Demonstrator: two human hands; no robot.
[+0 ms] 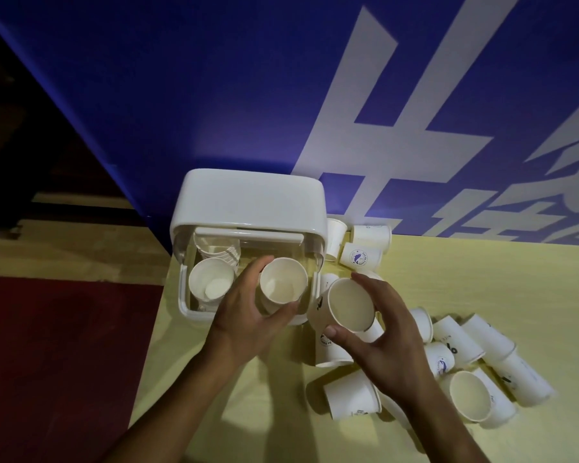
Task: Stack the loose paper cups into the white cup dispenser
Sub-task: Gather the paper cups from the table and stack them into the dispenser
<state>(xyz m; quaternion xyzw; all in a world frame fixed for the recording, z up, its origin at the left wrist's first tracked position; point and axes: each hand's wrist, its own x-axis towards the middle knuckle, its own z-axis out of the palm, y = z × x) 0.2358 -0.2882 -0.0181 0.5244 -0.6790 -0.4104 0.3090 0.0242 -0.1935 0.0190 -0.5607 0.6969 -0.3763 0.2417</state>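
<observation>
Holding cup, seemingly inside dispenser, in left fingers, right fingers round 2nd cup

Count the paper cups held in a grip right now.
2. The left grip holds one cup at the right side of the open white cup dispenser; the right grip holds another cup, tilted, just right of the dispenser. Cups nested inside either may be hidden.

The left hand hides the near side of the cup it grips in the dispenser. The right hand, holding a second cup, covers part of the loose cups beneath. Their print is too small to read.
</observation>
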